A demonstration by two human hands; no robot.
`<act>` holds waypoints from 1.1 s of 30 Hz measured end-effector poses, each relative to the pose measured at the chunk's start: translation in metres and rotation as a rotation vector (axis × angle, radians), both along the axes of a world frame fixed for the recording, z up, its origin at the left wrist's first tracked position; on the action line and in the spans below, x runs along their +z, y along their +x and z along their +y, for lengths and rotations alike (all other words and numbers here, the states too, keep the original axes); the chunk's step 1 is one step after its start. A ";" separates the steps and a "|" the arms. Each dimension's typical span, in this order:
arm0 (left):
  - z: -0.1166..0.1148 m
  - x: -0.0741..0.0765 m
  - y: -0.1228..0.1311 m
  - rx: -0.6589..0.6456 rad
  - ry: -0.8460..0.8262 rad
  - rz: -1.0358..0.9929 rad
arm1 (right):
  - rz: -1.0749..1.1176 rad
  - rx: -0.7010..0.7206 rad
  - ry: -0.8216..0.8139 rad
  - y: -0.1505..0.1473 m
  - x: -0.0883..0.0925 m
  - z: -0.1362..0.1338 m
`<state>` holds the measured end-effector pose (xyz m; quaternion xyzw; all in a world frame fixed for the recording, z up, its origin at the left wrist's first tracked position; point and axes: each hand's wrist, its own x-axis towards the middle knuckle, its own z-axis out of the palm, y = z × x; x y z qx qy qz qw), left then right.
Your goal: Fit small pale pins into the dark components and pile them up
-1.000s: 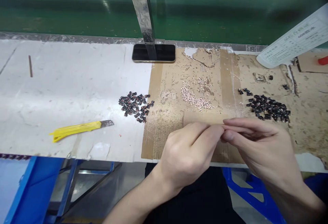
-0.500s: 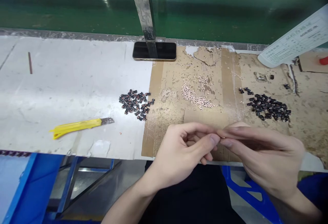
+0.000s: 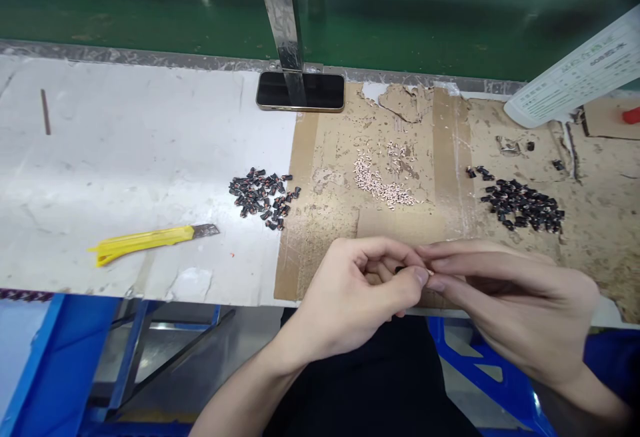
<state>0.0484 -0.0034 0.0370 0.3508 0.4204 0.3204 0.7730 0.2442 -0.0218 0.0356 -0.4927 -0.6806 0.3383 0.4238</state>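
Left hand (image 3: 350, 300) and right hand (image 3: 520, 290) pinch a small dark part (image 3: 400, 269), seemingly level, pale tip (image 3: 429, 271) pointing right.

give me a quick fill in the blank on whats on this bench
The left hand pinches a small dark piece near the ____ of the right hand.
The utility knife with the yellow handle lies on the ____ sheet.
The small pieces between the left dark pile and the right dark pile are ____ in colour.

Missing words: fingertips; white; pale pink
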 end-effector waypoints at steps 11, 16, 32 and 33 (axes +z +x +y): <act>-0.003 -0.006 -0.001 -0.009 0.041 0.046 | -0.043 0.082 0.051 0.002 -0.002 0.001; -0.006 -0.006 0.001 0.005 0.147 0.135 | 0.006 0.031 -0.069 -0.001 -0.006 -0.006; -0.018 -0.021 -0.015 0.112 0.220 0.306 | -0.440 0.087 0.070 0.021 -0.009 -0.021; -0.019 -0.022 -0.014 0.094 0.225 0.319 | -0.410 0.069 0.045 0.019 -0.009 -0.023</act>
